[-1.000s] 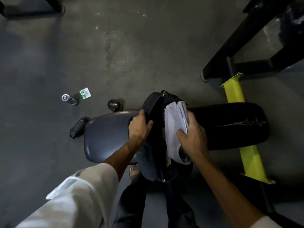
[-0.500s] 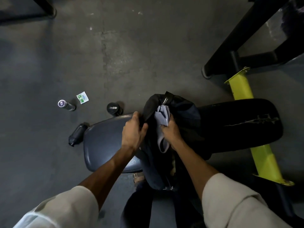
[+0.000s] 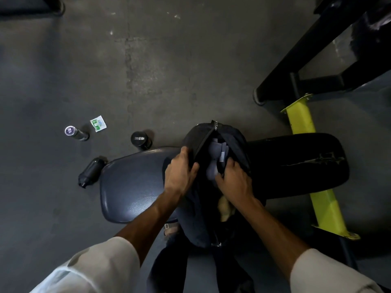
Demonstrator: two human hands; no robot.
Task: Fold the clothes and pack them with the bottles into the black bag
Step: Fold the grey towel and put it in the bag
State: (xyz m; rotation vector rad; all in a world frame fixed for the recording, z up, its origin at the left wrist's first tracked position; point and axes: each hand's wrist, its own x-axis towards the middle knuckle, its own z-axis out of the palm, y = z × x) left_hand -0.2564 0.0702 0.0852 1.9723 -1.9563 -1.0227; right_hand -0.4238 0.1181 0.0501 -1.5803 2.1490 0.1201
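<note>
At frame centre, the left hand (image 3: 179,173) pinches the open bag's (image 3: 196,210) left zip edge, while the right hand (image 3: 234,182) reaches into the opening with fingers curled on the right edge, beside grey clothes (image 3: 215,157) tucked inside. Beneath, the bag rests on a padded bench (image 3: 131,182). Left of it, three bottles (image 3: 90,171) (image 3: 140,140) (image 3: 75,132) lie on the floor (image 3: 63,70), near a small packet (image 3: 98,123).

A black bag (image 3: 234,142) stands unzipped on a padded bench, folded grey clothing (image 3: 215,157) tucked inside its mouth, while three bottles wait on the floor: one silver-capped (image 3: 75,133), one upright black (image 3: 140,140), one toppled black (image 3: 90,171).
</note>
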